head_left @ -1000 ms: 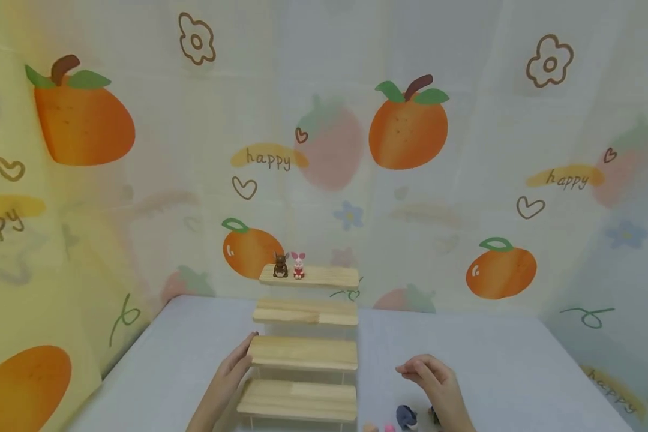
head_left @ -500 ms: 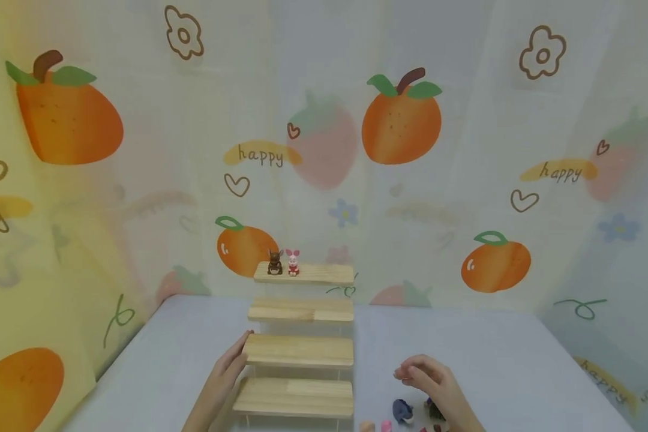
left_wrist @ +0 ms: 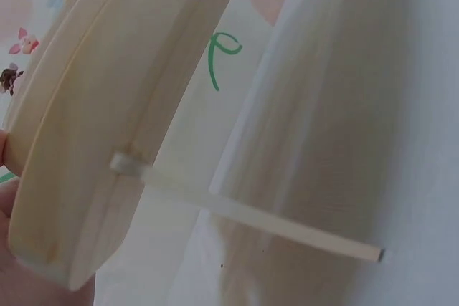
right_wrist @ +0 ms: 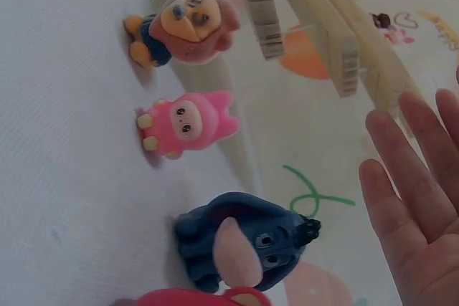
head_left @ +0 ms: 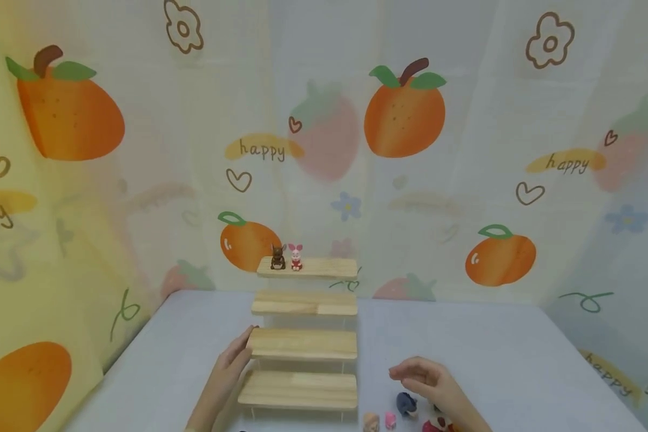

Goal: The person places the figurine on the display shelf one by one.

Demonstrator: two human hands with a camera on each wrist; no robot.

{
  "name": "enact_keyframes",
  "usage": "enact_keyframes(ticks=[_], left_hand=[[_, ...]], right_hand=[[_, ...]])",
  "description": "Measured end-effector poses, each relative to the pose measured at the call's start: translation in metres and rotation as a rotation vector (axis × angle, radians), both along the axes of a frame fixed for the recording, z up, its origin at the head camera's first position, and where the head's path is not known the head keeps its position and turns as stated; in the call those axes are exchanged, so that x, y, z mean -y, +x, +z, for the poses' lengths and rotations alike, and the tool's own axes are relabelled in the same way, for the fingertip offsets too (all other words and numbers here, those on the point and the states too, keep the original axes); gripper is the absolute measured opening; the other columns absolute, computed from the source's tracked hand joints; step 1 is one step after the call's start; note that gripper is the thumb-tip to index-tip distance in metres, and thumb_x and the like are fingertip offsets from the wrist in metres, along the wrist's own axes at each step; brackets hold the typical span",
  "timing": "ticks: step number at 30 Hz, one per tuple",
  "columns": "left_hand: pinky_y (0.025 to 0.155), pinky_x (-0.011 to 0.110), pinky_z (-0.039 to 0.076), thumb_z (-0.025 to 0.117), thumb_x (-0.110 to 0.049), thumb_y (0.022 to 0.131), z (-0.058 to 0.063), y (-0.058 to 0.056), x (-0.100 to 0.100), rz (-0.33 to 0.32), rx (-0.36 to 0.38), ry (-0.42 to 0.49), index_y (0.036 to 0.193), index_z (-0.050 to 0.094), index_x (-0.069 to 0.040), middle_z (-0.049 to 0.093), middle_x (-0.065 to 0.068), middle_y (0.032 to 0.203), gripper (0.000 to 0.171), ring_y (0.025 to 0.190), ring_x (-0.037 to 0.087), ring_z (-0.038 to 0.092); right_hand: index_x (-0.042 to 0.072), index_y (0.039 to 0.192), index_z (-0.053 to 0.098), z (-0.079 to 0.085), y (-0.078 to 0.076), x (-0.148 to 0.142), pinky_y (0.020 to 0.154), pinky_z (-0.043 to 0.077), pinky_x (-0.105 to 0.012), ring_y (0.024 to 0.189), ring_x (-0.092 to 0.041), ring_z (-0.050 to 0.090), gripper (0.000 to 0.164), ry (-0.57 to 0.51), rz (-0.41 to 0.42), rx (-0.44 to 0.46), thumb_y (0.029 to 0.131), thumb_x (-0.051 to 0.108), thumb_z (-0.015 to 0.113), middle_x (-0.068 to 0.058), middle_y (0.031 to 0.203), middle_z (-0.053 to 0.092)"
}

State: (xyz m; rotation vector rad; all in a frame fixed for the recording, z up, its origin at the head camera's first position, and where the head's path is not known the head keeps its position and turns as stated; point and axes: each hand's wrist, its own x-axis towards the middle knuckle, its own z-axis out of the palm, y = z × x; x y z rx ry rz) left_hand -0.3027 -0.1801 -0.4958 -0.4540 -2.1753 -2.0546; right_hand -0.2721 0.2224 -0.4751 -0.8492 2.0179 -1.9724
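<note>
My left hand [head_left: 225,369] touches the left end of a stepped wooden shelf [head_left: 305,343], at its second step from the front. Its fingers look fairly straight. My right hand [head_left: 432,383] hangs above several toy figures, to the right of the shelf; its fingers [right_wrist: 401,198] are extended and hold nothing. Below it are a blue donkey figurine [right_wrist: 240,241], a pink hooded figurine [right_wrist: 188,125] and a tan-and-brown figurine in blue [right_wrist: 188,28]. A red figurine [head_left: 436,425] is partly hidden by the hand.
On the top step stand a brown figurine [head_left: 278,258] and a pink pig figurine [head_left: 296,258], side by side at the left. The shelf's thin clear legs [left_wrist: 251,213] rest on a white tabletop [head_left: 464,336]. A fruit-printed curtain [head_left: 313,60] encloses the back and sides.
My right hand's fingers have gone from bunched together to straighter, and the hand has shifted slightly left. My left hand stays at the shelf's end. The head view has shifted a little.
</note>
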Motion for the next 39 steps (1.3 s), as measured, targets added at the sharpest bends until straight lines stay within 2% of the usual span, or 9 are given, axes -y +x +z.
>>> enact_keyframes(ticks=[7, 9, 14, 17, 23, 29, 33, 37, 39], left_hand=[[0.094, 0.014, 0.026, 0.043, -0.02, 0.095, -0.001, 0.0, 0.002, -0.001, -0.006, -0.008, 0.136, 0.026, 0.007, 0.027, 0.015, 0.141, 0.051, 0.124, 0.009, 0.027], [0.094, 0.015, 0.027, 0.044, -0.019, 0.095, -0.002, -0.001, 0.002, 0.005, 0.001, -0.001, 0.136, 0.027, 0.007, 0.027, 0.016, 0.141, 0.051, 0.124, 0.009, 0.028], [0.095, 0.016, 0.027, 0.043, -0.023, 0.095, -0.004, -0.001, 0.0, 0.024, 0.023, -0.026, 0.137, 0.028, 0.004, 0.028, 0.014, 0.141, 0.052, 0.126, 0.017, 0.026], [0.094, 0.015, 0.027, 0.043, -0.024, 0.095, -0.004, 0.001, 0.001, 0.04, 0.019, -0.041, 0.137, 0.028, 0.004, 0.029, 0.014, 0.14, 0.052, 0.127, 0.025, 0.024], [0.094, 0.013, 0.027, 0.044, -0.022, 0.095, -0.004, -0.001, 0.001, 0.055, -0.007, -0.056, 0.136, 0.03, 0.004, 0.031, 0.012, 0.139, 0.051, 0.127, 0.025, 0.025], [0.094, 0.013, 0.027, 0.045, -0.018, 0.094, -0.004, -0.005, -0.001, 0.06, 0.029, -0.024, 0.136, 0.03, 0.003, 0.031, 0.013, 0.139, 0.049, 0.125, 0.017, 0.028], [0.093, 0.013, 0.028, 0.045, -0.018, 0.094, -0.005, -0.003, -0.001, 0.054, 0.04, -0.006, 0.136, 0.03, 0.003, 0.031, 0.013, 0.139, 0.049, 0.126, 0.019, 0.027], [0.094, 0.014, 0.027, 0.045, -0.02, 0.094, -0.004, -0.003, -0.001, 0.04, 0.037, -0.002, 0.137, 0.029, 0.003, 0.03, 0.013, 0.14, 0.051, 0.127, 0.022, 0.025], [0.094, 0.014, 0.027, 0.045, -0.021, 0.094, -0.003, -0.002, -0.001, 0.048, 0.045, -0.001, 0.136, 0.029, 0.003, 0.03, 0.012, 0.14, 0.051, 0.127, 0.023, 0.025]], right_hand=[[-0.013, 0.115, 0.048, -0.004, 0.0, 0.005, 0.088, 0.045, -0.031, 0.106, -0.022, 0.052, 0.025, -0.061, 0.171, 0.037, 0.093, -0.003, 0.04, -0.016, 0.114, 0.056], [-0.01, 0.116, 0.049, -0.004, 0.001, 0.005, 0.088, 0.044, -0.029, 0.108, -0.021, 0.051, 0.025, -0.006, 0.154, 0.027, 0.093, -0.002, 0.041, -0.013, 0.115, 0.056], [-0.002, 0.114, 0.056, -0.008, 0.002, 0.003, 0.085, 0.043, -0.048, 0.105, -0.015, 0.052, 0.025, 0.213, 0.022, -0.157, 0.09, 0.003, 0.05, -0.015, 0.112, 0.058], [-0.004, 0.113, 0.057, -0.01, 0.0, 0.003, 0.082, 0.04, -0.056, 0.104, -0.017, 0.053, 0.025, 0.251, 0.0, -0.195, 0.089, 0.004, 0.053, -0.02, 0.11, 0.057], [-0.008, 0.11, 0.056, -0.012, -0.002, 0.004, 0.083, 0.047, -0.042, 0.1, -0.029, 0.055, 0.024, 0.269, 0.003, -0.172, 0.09, 0.005, 0.052, -0.022, 0.106, 0.058], [-0.003, 0.104, 0.06, -0.012, -0.003, 0.003, 0.08, 0.049, -0.035, 0.096, -0.024, 0.057, 0.022, 0.364, -0.011, -0.211, 0.087, 0.01, 0.058, -0.015, 0.1, 0.062], [0.001, 0.101, 0.063, -0.015, -0.003, 0.003, 0.078, 0.049, -0.028, 0.093, -0.015, 0.057, 0.02, 0.471, -0.037, -0.293, 0.084, 0.013, 0.062, -0.007, 0.097, 0.064], [0.002, 0.098, 0.064, -0.017, -0.002, 0.005, 0.074, 0.049, -0.027, 0.09, -0.014, 0.057, 0.019, 0.529, -0.048, -0.427, 0.081, 0.011, 0.064, -0.004, 0.096, 0.064], [0.004, 0.098, 0.065, -0.016, 0.0, 0.005, 0.074, 0.049, -0.028, 0.09, -0.014, 0.056, 0.021, 0.561, -0.048, -0.446, 0.081, 0.015, 0.065, -0.003, 0.098, 0.064]])
